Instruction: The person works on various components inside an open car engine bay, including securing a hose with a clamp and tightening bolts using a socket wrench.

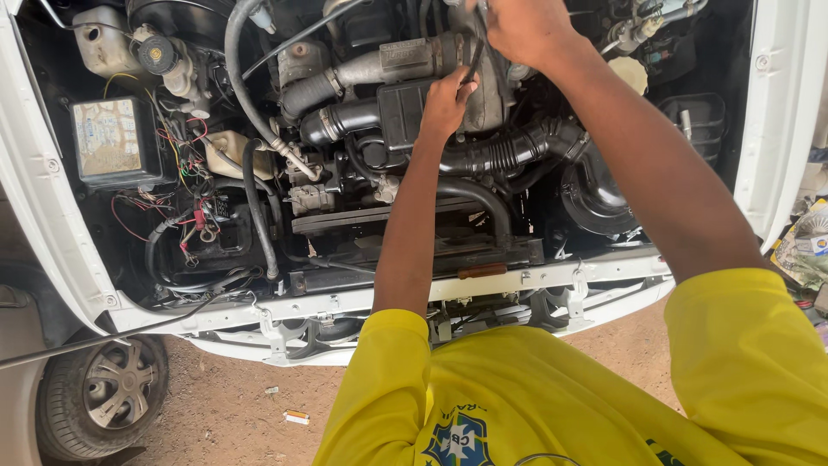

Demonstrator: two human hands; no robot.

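The white vehicle (780,129) stands with its hood up, and the open engine bay (362,173) fills most of the head view, its front edge marked by the white crossmember (517,280) that runs along the near side. At the bay's left edge sits the battery (108,138) with loose red wiring beside it; a ribbed black intake hose (509,155) crosses the middle toward the right edge, and a silver metal pipe (379,65) lies behind it near the far edge. Below the left corner a front wheel (103,388) rests on the dirt ground (224,406).

Both arms in yellow sleeves (750,362) reach over the crossmember to the far middle of the bay. The right hand (517,26) is closed in a fist around the upper part of a thin black tool (473,60), probably a screwdriver or small wrench; its exact kind cannot be told. The left hand (447,103) lies lower, fingers curled against the black air box (405,112), fingertips touching the tool's lower end; whether its grip fully closes on the shaft is hidden.

The tool's long axis runs nearly upright in the view, from the far edge down toward the near side, working end pointing down into the engine by the left fingertips.

To do this well, I judge the upper hand should keep the shaft in line with the fastener while the lower fingers steady the tip so that it does not slip onto the hoses just beside it.
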